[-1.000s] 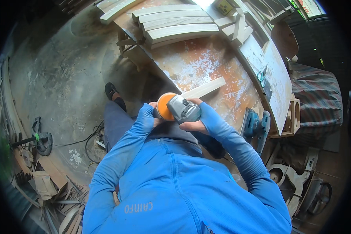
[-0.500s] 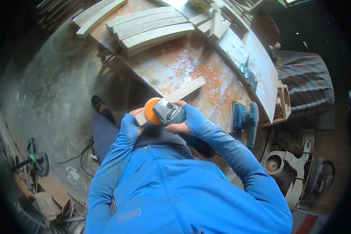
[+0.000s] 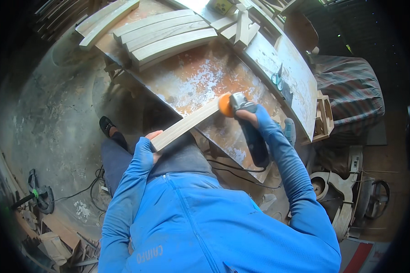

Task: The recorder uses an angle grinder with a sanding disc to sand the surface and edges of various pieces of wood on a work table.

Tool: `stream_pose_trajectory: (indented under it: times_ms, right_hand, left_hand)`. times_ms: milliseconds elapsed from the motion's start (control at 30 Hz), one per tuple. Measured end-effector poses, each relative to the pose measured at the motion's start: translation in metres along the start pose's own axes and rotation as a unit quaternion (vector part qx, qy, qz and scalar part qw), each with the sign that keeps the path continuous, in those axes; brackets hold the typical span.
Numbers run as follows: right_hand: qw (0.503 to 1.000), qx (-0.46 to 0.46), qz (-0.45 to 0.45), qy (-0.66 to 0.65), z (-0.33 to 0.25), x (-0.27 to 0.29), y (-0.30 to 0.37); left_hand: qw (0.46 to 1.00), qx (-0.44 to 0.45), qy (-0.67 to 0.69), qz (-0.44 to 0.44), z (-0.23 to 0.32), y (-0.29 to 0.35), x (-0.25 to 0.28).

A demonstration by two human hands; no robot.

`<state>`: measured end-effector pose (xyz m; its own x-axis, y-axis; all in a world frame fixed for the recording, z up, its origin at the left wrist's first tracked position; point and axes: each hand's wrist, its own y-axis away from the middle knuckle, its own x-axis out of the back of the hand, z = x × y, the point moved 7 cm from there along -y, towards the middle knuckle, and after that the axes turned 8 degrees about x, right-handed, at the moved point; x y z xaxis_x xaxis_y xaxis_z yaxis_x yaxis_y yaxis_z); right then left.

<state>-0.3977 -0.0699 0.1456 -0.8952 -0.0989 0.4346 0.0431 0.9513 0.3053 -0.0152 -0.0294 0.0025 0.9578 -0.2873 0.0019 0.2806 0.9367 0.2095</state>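
Note:
My left hand [image 3: 153, 142] grips the near end of a pale wooden strip [image 3: 187, 125], which slants away over the table edge. In my right hand [image 3: 252, 115] is an angle grinder [image 3: 253, 143] with an orange disc [image 3: 225, 105]. The disc is at the far end of the strip, and whether it touches the wood I cannot tell. From the grinder's dark body a black cord [image 3: 241, 169] runs off below the table edge. Some of my right fingers are hidden by the tool.
Several curved pale boards [image 3: 168, 34] lie on the worn work table [image 3: 168, 88]. Scissors [image 3: 277, 79] rest on a white board [image 3: 300, 93] at right. Behind my right forearm a blue sander [image 3: 289, 129] shows partly. Wood scraps [image 3: 54, 245] and a black-handled tool [image 3: 42, 193] lie at lower left.
My right hand has carried the grinder from the strip's near end to its far end, away and to the right. My left hand still holds the near end. The view has shifted slightly.

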Motion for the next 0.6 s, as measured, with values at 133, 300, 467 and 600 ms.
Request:
stream_pose_trajectory:
  times_ms: [133, 300, 467, 600]
  right_hand:
    - [0.996, 0.000, 0.089, 0.023, 0.012, 0.028, -0.009]
    - [1.000, 0.005, 0.010, -0.013, -0.003, -0.025, 0.014]
    - [0.990, 0.020, -0.137, 0.037, -0.058, -0.107, 0.040]
    - [0.977, 0.071, -0.192, 0.057, -0.071, -0.149, 0.043]
  left_hand:
    - [1.000, 0.001, -0.015, 0.015, 0.009, 0.005, 0.001]
    - [1.000, -0.015, -0.005, 0.016, 0.012, 0.006, -0.004]
    - [0.995, -0.003, 0.100, 0.016, 0.010, 0.006, -0.008]
    - [0.999, 0.011, 0.036, 0.020, 0.016, 0.006, -0.009]
